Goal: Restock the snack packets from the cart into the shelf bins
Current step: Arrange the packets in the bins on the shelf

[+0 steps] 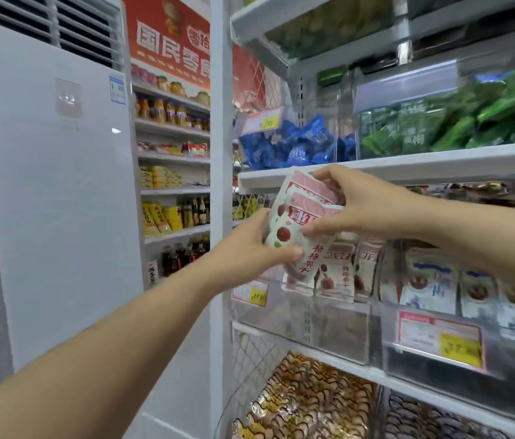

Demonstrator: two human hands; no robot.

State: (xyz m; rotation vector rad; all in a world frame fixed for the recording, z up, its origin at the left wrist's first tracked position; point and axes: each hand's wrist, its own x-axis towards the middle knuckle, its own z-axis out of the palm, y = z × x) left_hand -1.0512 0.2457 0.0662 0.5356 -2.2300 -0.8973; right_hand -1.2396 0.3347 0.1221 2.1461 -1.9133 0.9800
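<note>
Left grip (250, 248) curls round the lower left edge of a small stack of white-and-pink foil snack packets with red fruit print (300, 213), thumb across the front. The stack hangs just above and in front of the clear plastic shelf bin (300, 315), over its left end, not in it yet. Right grip (354, 207) pinches the stack's top right from above.

Risks, my read:
- The packets are fanned, not squared. A slick front one could slide out when either grip lets go and drop outside the bin's front wall.
- The white metal shelf edge (408, 167) above the bin leaves a tight slot, so top corners may catch on it.
- The matching packets (341, 274) standing in the bin, right of the stack, could get knocked flat.

Orientation: long axis near vertical, top edge up and tipped slightly right, printed face towards the camera.
</note>
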